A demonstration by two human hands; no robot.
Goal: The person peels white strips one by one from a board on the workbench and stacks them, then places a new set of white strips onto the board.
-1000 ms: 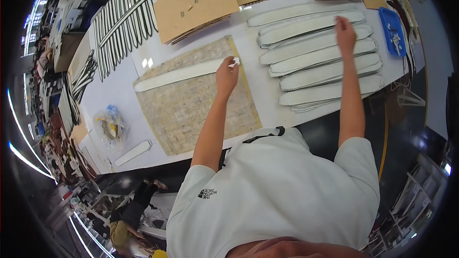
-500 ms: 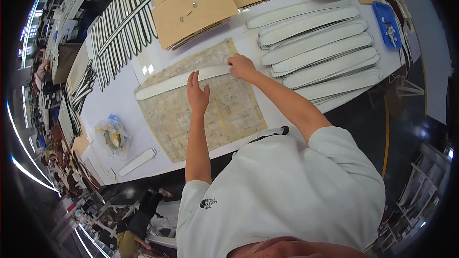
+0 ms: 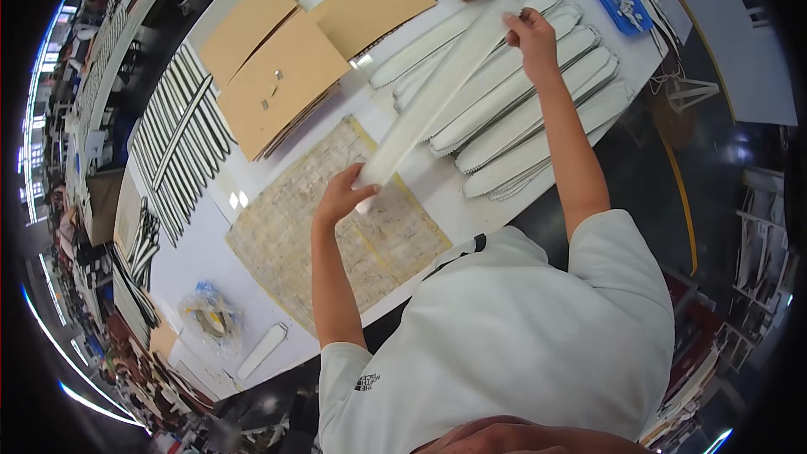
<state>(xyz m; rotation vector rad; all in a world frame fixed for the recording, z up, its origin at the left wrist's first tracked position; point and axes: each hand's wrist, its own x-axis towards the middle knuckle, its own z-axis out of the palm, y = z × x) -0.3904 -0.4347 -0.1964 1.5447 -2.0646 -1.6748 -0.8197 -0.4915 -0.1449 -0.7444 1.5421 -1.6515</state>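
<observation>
A long white strip (image 3: 441,97) slants up to the right, held between my two hands. My left hand (image 3: 343,193) grips its lower end, thumb on one side and fingers on the other, over the mottled beige mat (image 3: 294,219). The upper end is pinched in my right hand (image 3: 531,34), above the stacks of similar white strips (image 3: 521,122). The raised strip partly hides those stacks and a corner of the mat.
Brown cardboard sheets (image 3: 282,76) lie beyond the mat, dark-edged strips (image 3: 181,139) at left. A blue tray (image 3: 618,0) with small white pieces is at upper right. Near the lower left edge are a plastic bag with rolls (image 3: 210,319) and a short white piece (image 3: 262,351).
The strip has been lifted off the mat and turned to slant up rightward. My right hand moved up and right over the stacks; my left hand closed on the lower end. The view shifted.
</observation>
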